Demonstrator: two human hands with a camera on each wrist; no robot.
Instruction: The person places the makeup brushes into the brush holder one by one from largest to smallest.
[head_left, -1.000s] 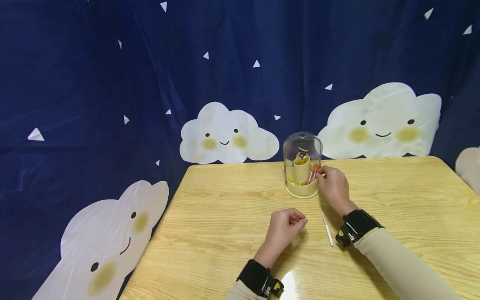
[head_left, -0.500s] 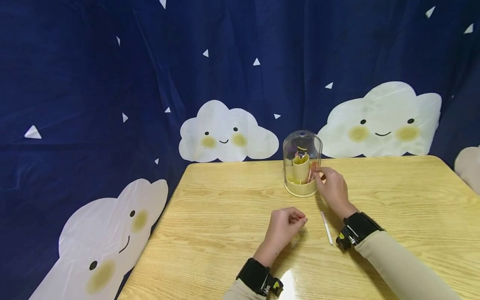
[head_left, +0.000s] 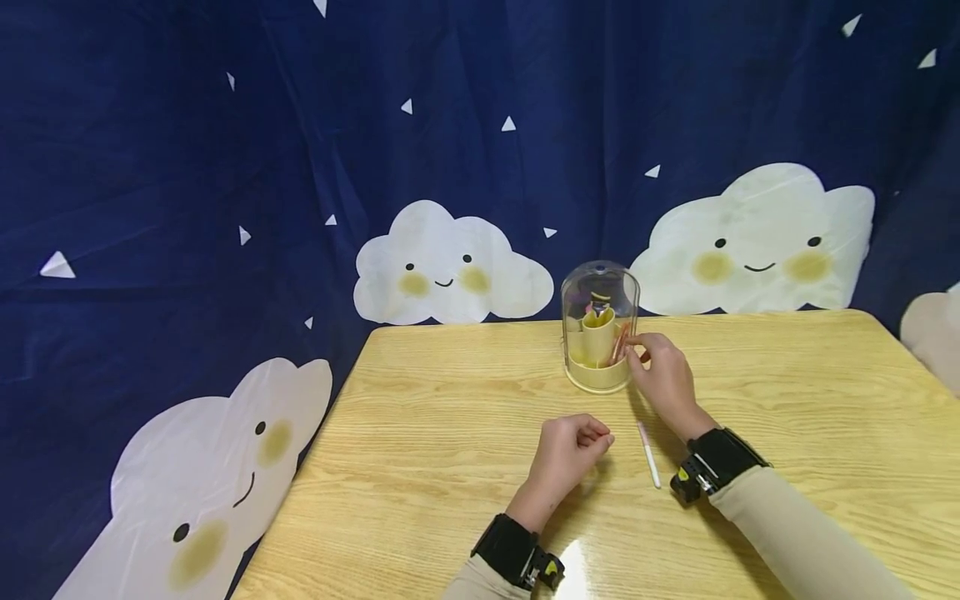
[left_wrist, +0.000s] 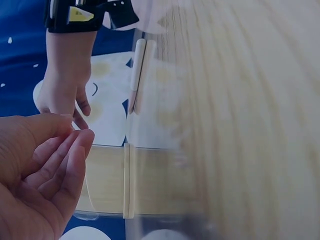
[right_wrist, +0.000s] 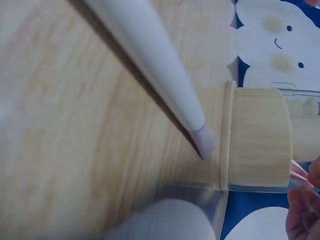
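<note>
A cream holder (head_left: 598,375) under a clear dome cover (head_left: 600,279) stands toward the back of the table. An upright cream cup (head_left: 598,337) stands inside it, with several thin pink sticks (head_left: 621,343) leaning at its right. My right hand (head_left: 663,375) is at the holder's right side, and its thumb and fingers appear to pinch the end of a pink stick, partly hidden by the fingertips. Nearer me, my left hand (head_left: 566,450) hangs over the table with loosely curled fingers and nothing in them. A slim white stick with a pink end (head_left: 649,457) lies between the hands.
The light wooden table (head_left: 420,433) reaches back to a dark blue curtain (head_left: 480,100) printed with white clouds and triangles. A dark strap with a camera (head_left: 723,457) sits on the right wrist, and another strap (head_left: 510,550) on the left.
The pink sticks by my right fingertips have shifted slightly left, toward the cup. My right hand has barely moved and my left hand stays put. The whole view drifts a little.
</note>
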